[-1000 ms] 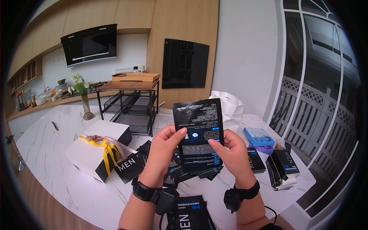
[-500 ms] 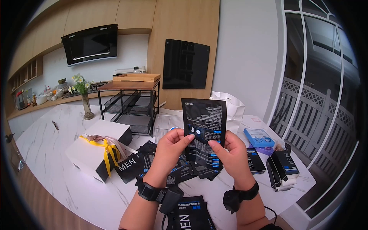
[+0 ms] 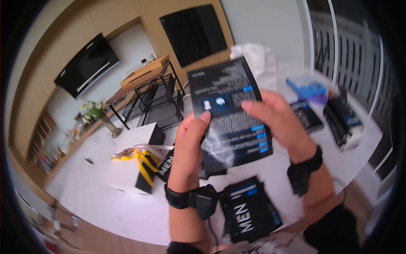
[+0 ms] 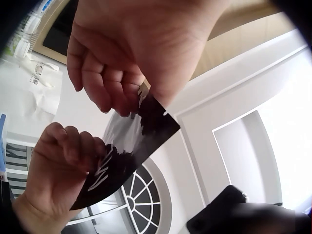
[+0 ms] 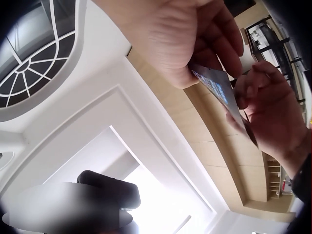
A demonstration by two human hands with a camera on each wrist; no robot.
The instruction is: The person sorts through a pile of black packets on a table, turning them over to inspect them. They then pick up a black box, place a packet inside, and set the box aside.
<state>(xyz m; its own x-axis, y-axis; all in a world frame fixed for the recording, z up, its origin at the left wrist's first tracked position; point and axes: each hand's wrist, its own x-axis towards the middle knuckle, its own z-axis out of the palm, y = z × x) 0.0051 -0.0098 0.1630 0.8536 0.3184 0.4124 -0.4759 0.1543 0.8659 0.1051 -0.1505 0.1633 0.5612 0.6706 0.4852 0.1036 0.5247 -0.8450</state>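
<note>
A flat black packet (image 3: 230, 137) with small white print and blue labels is held up over the table in the head view. My left hand (image 3: 189, 142) pinches its left edge, thumb on the printed face. The right hand (image 3: 279, 120) grips the opposite edge, its thumb also on the front. From the left wrist, the packet's glossy dark back (image 4: 129, 151) shows slightly bowed between both hands. Below it, a stack of black packets marked MEN (image 3: 249, 209) lies near the table's front edge. More black packets (image 3: 167, 167) are partly hidden behind the left wrist.
A white box with yellow ribbon (image 3: 127, 173) sits at left. Behind it stand a flower vase (image 3: 112, 127) and a black mesh drawer rack (image 3: 156, 106). On the right are a blue box (image 3: 306, 91), black cartons (image 3: 342, 116) and a white bag (image 3: 256, 63).
The head view has tilted and shifted, blurring the scene. Both hands still hold the packet, which now appears larger and higher in view.
</note>
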